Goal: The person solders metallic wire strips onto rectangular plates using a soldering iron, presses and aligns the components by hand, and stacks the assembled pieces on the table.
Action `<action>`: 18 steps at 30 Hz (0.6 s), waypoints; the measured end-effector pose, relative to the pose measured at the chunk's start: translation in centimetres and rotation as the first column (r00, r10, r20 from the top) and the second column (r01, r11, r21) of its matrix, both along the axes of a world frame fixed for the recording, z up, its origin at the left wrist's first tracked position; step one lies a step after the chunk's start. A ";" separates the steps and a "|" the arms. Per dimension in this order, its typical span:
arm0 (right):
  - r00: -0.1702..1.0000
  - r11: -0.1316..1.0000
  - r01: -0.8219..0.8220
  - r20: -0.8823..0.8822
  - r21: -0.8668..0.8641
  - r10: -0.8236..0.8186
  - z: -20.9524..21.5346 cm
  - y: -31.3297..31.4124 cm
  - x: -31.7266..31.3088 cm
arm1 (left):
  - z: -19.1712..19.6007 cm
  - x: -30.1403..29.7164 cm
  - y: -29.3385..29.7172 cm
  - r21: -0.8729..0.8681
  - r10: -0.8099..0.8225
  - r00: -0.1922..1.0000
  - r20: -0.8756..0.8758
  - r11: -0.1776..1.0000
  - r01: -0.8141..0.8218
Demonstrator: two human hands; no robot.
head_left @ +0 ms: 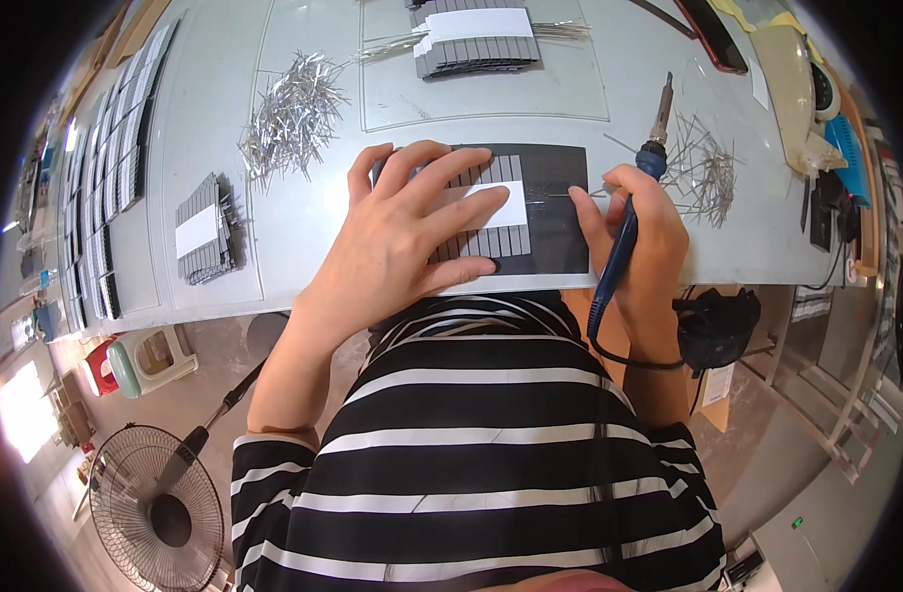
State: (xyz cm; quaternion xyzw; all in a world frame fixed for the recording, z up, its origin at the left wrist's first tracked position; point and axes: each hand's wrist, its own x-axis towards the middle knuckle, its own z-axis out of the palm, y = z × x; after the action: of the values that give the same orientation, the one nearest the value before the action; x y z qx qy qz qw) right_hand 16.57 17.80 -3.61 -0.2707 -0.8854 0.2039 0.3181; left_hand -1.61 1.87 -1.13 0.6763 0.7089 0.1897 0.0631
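matt black mat (pixel 560 237), shiny metal pins (pixel 292 113)

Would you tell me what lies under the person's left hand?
The left hand presses on a row of grey strips with a white band, lying on a black mat. The strips beneath the palm are hidden.

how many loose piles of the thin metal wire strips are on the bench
2 clear piles: a big wire pile left of the left hand, and a smaller wire pile beyond the right hand holding the soldering iron. More strips may sit under the far stack.
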 end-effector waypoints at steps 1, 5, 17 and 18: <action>1.000 1.000 0.001 0.003 -0.004 -0.001 -0.1 0.0 0.0 | -0.2 0.1 -0.1 -0.004 -0.001 1.000 0.003 1.000 0.001; 0.991 0.995 -0.088 -0.092 0.053 0.093 -0.4 -0.3 -0.2 | -0.5 0.1 -0.2 0.033 0.016 0.999 0.032 0.999 -0.017; 0.989 0.995 -0.067 -0.134 -0.076 0.056 -0.3 -0.6 0.5 | -0.7 0.1 0.0 0.097 0.026 0.996 0.087 0.995 -0.035; 0.980 0.991 -0.066 -0.193 -0.116 0.042 -0.3 -0.6 0.8 | -0.8 0.1 -0.1 0.098 0.030 0.996 0.081 0.994 -0.038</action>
State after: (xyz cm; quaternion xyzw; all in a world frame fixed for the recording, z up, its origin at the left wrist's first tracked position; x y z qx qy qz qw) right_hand 17.39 17.19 -3.90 -0.2447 -0.8438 0.2912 0.3785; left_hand -1.48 1.78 -1.93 0.6584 0.7069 0.2526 0.0544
